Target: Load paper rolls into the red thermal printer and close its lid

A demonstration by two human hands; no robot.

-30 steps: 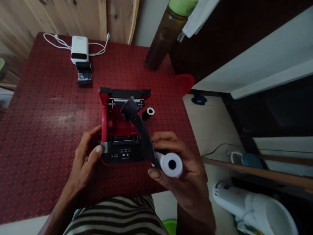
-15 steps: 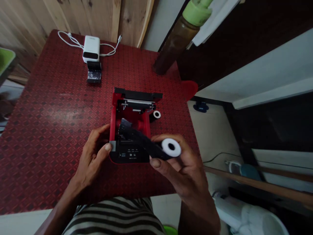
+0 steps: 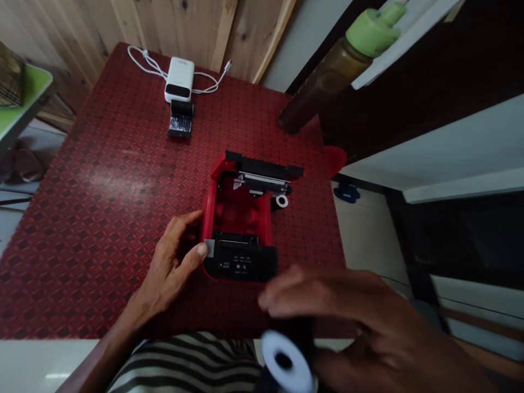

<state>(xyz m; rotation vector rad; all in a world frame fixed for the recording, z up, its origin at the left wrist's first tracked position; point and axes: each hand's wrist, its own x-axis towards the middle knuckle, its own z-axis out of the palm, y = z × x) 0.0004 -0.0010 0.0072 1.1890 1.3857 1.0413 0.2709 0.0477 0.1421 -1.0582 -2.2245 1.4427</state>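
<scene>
Starts at far left with a green-topped stand, beyond the edge of the red table. Next shows the left hand grasping the near left corner of the printer, with thumb on the grey patch and fingers along the side. Farther back, has a white device on the table, with a small dark piece at its near end. In the middle, presents the printer upright, with lid raised at the far side and red bay in plain view. Just beside its right wall, has a second roll on the table. Lower down, shows the roll near the table's front edge, well apart from the bay, gripped between fingers and thumb of the right hand; cannot tell, for blur, exactly where the fingertips press. Farther back, has a bottle.

Looks, on judgement, like a step of handling the roll outside the open printer. From here, probably calls for bracing the corner firmly, gripping the roll by its sides, and staying clear of the raised lid.
</scene>
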